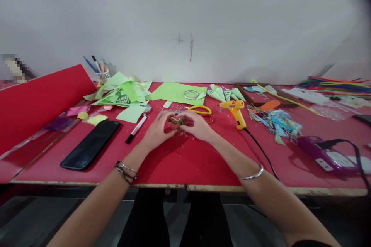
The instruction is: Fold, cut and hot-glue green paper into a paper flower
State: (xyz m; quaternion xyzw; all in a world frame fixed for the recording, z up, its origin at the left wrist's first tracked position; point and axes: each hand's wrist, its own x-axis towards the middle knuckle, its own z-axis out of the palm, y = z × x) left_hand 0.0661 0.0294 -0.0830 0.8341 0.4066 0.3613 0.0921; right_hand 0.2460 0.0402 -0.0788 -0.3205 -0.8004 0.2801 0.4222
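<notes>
Above the red tabletop, near the middle of the table, my left hand (159, 130) and my right hand (199, 125) meet with curled fingers. Between their fingertips they grip a small green looped piece (176, 122) with a reddish part in it. Fingers cover much of this piece, so its exact kind is unclear. Just behind my right hand lie scissors with a yellow handle (209, 112). A white marker with a black cap (136, 129) rests to the left of my left hand. Off to the right, a yellow glue gun (237, 114) stands on the table.
A black phone (90, 144) lies at front left. Green paper scraps (121, 92), a green sheet (168, 92) with a tape roll (191, 94), and paper cones (216, 92) sit behind. At right are frayed fabric tassels (279, 123) and a purple power strip (327, 156) with cables.
</notes>
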